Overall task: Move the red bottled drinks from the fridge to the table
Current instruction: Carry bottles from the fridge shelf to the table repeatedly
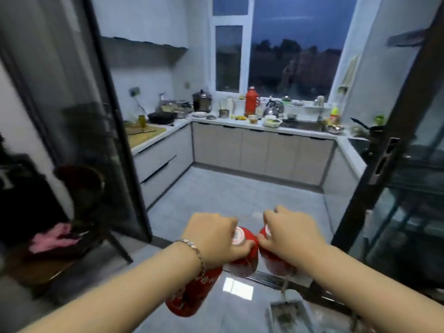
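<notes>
We faced a kitchen with a grey tiled floor [240,193], a dark glass door [79,116] on the left and a window [295,44] showing dusk outside. A crowded counter [230,121] ran under the window. Both our arms reached forward over the floor at the doorway. Our left hand [213,236] was curled round the neck of the middle bottle [242,258], red with a white cap. Our right hand [293,234] grasped the right bottle [276,263] the same way, just beside the first. A third red bottle [192,294] hung below our left wrist; we could not tell how it was held. A bracelet [192,246] circled that wrist.
</notes>
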Action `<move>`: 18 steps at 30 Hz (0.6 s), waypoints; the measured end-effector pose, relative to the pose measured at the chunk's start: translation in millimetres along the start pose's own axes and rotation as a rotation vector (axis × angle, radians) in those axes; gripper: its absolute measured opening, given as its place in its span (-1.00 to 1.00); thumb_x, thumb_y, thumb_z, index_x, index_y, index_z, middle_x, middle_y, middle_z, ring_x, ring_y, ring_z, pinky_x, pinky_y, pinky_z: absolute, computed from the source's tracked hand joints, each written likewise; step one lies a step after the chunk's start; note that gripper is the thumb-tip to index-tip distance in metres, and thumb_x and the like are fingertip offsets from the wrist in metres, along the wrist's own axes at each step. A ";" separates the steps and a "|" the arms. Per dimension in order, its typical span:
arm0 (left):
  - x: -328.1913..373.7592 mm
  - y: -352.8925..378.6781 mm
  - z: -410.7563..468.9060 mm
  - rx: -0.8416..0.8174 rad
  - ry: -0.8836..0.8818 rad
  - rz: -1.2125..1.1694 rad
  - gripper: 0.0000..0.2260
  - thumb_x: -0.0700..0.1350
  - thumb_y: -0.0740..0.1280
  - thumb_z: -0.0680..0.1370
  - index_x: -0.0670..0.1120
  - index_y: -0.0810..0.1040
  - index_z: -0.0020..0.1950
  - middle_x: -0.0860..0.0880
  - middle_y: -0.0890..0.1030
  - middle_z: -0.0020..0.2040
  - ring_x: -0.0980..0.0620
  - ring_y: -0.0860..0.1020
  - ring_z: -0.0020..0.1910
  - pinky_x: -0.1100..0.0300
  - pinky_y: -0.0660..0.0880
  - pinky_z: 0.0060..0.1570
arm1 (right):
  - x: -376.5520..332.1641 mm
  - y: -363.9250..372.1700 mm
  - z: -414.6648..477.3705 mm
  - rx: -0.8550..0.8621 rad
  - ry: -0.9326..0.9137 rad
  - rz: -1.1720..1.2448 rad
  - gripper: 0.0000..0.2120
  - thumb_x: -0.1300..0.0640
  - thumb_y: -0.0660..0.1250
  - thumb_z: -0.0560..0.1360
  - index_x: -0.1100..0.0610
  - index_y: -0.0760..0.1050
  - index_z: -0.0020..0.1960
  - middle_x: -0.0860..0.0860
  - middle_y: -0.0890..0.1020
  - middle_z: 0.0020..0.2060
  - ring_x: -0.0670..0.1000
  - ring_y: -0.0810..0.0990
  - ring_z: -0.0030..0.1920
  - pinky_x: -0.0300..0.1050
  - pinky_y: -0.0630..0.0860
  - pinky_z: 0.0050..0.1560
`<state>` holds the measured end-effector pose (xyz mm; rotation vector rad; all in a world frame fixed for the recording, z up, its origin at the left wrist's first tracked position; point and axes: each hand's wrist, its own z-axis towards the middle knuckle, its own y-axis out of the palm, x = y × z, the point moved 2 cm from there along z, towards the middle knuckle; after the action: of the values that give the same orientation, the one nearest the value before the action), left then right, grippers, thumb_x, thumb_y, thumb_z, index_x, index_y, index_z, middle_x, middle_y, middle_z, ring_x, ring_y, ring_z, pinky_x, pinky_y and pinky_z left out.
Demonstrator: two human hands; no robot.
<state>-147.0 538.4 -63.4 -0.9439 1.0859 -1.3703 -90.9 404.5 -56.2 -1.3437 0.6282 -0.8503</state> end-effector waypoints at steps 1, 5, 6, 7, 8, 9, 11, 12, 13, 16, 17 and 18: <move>-27.4 -0.7 -21.2 0.000 -0.053 0.012 -0.63 0.32 0.15 0.48 0.01 0.30 -0.18 -0.08 0.62 -0.01 -0.09 0.56 0.05 0.18 0.24 -0.20 | -32.0 2.1 9.0 -0.004 -0.043 0.010 -0.64 -0.13 0.16 0.53 0.10 0.40 0.17 0.07 0.49 0.15 0.16 0.54 0.14 -0.08 0.42 0.01; -145.7 -9.3 -129.3 -0.022 -0.297 0.085 -0.61 0.33 0.13 0.48 -0.01 0.30 -0.18 -0.06 0.62 -0.03 -0.09 0.57 0.02 0.17 0.29 -0.18 | -188.4 12.1 39.8 -0.016 -0.255 0.079 -0.61 -0.16 0.16 0.52 0.11 0.40 0.17 0.07 0.49 0.14 0.15 0.54 0.14 -0.10 0.43 0.00; -170.0 -12.0 -153.4 -0.033 -0.347 0.107 -0.61 0.33 0.12 0.48 0.00 0.33 -0.16 -0.05 0.62 -0.02 -0.08 0.57 0.02 0.17 0.30 -0.17 | -223.5 14.4 44.9 -0.020 -0.302 0.095 -0.61 -0.16 0.16 0.52 0.11 0.41 0.16 0.07 0.50 0.13 0.15 0.54 0.13 -0.10 0.43 -0.01; -191.4 -14.4 -175.1 -0.044 -0.395 0.121 -0.61 0.33 0.12 0.48 0.00 0.37 -0.13 -0.05 0.62 -0.01 -0.08 0.57 0.03 0.17 0.29 -0.17 | -255.7 14.9 47.5 -0.025 -0.348 0.107 -0.62 -0.16 0.17 0.52 0.12 0.41 0.15 0.08 0.50 0.12 0.16 0.54 0.12 -0.09 0.43 -0.02; -221.0 -17.5 -208.0 -0.057 -0.465 0.135 -0.59 0.33 0.12 0.48 -0.01 0.41 -0.10 -0.04 0.62 -0.01 -0.07 0.57 0.03 0.18 0.29 -0.18 | -301.8 16.0 50.6 -0.030 -0.414 0.120 -0.62 -0.15 0.17 0.52 0.12 0.41 0.14 0.08 0.50 0.11 0.16 0.55 0.11 -0.10 0.43 -0.04; -245.1 -21.1 -235.9 -0.074 -0.527 0.142 -0.58 0.34 0.12 0.48 -0.01 0.43 -0.07 -0.04 0.62 -0.01 -0.07 0.57 0.02 0.18 0.29 -0.18 | -340.5 16.2 52.9 -0.032 -0.473 0.123 -0.63 -0.16 0.18 0.52 0.12 0.41 0.12 0.08 0.50 0.10 0.15 0.55 0.10 -0.10 0.40 -0.08; -285.1 -28.4 -282.6 -0.113 -0.640 0.151 -0.55 0.34 0.11 0.48 -0.03 0.45 -0.05 -0.04 0.62 -0.01 -0.07 0.57 0.01 0.17 0.33 -0.18 | -405.2 15.2 56.6 -0.040 -0.584 0.134 -0.62 -0.17 0.18 0.52 0.11 0.41 0.12 0.07 0.51 0.08 0.14 0.56 0.09 -0.10 0.38 -0.12; -304.4 -30.9 -305.4 -0.125 -0.696 0.154 -0.55 0.34 0.11 0.49 -0.04 0.45 -0.05 -0.04 0.61 -0.02 -0.07 0.57 0.01 0.16 0.35 -0.16 | -436.7 14.4 58.8 -0.044 -0.633 0.136 -0.62 -0.18 0.18 0.52 0.10 0.41 0.12 0.07 0.51 0.08 0.13 0.56 0.08 -0.09 0.41 -0.11; -322.3 -33.5 -326.2 -0.136 -0.750 0.156 -0.56 0.33 0.11 0.49 -0.04 0.45 -0.06 -0.04 0.61 -0.02 -0.07 0.57 0.00 0.15 0.36 -0.14 | -465.6 13.4 60.9 -0.042 -0.679 0.135 -0.61 -0.19 0.18 0.51 0.10 0.41 0.13 0.06 0.51 0.08 0.13 0.56 0.08 -0.08 0.44 -0.08; -376.7 -38.9 -389.8 -0.144 -0.928 0.150 -0.59 0.33 0.11 0.48 -0.01 0.37 -0.14 -0.02 0.61 -0.04 -0.05 0.56 -0.01 0.15 0.38 -0.13 | -557.2 15.8 69.6 -0.054 -0.818 0.150 -0.60 -0.20 0.18 0.51 0.08 0.41 0.15 0.05 0.52 0.09 0.11 0.57 0.07 -0.07 0.46 -0.06; -394.8 -40.9 -408.3 -0.152 -0.975 0.151 -0.60 0.33 0.12 0.48 -0.01 0.37 -0.14 -0.02 0.61 -0.05 -0.05 0.57 -0.03 0.16 0.39 -0.13 | -586.2 16.2 72.7 -0.061 -0.861 0.155 -0.61 -0.20 0.19 0.51 0.08 0.41 0.15 0.05 0.52 0.09 0.09 0.57 0.05 -0.08 0.46 -0.07; -410.4 -42.7 -423.2 -0.165 -1.022 0.157 -0.60 0.33 0.12 0.48 0.00 0.38 -0.14 -0.01 0.61 -0.06 -0.05 0.57 -0.04 0.16 0.39 -0.13 | -610.0 17.1 75.9 -0.074 -0.894 0.163 -0.61 -0.20 0.19 0.51 0.08 0.41 0.15 0.04 0.52 0.08 0.08 0.57 0.04 -0.09 0.46 -0.09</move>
<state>-528.8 986.4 -117.4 -1.4112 0.4566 -0.5089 -371.1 949.1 -111.7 -1.5396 0.0572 -0.0428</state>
